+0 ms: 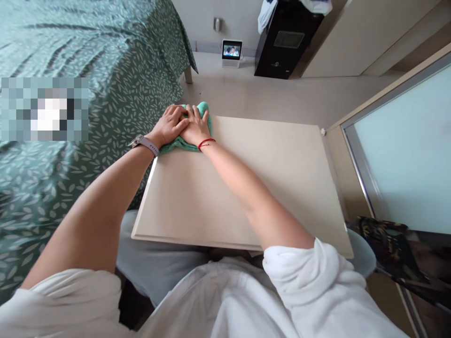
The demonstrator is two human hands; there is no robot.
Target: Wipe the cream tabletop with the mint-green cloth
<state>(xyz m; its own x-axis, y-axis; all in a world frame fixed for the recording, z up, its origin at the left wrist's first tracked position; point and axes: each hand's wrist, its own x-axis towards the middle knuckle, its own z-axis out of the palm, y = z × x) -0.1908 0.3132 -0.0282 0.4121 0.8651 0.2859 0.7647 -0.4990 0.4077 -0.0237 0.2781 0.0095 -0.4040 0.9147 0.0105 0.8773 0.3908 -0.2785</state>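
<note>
A green cloth (178, 144) lies bunched on the far left corner of a pale, cream-coloured tabletop (282, 173). My right hand (197, 127) presses down on it with fingers spread, a red string bracelet round the wrist. Overlapping its left side is my left hand (169, 124), also laid flat with fingers stretched out; a watch with a pale strap is on that wrist. Between and under the palms, the cloth's middle is hidden. Its edges show beyond the right fingertips and below both hands.
Close along the table's left side stands a bed with a green leaf-patterned cover (116, 89). A small lit screen (231, 51) and a black cabinet (282, 40) are on the floor beyond. To the right is a frosted-glass panel (405, 126). My legs are under the near edge.
</note>
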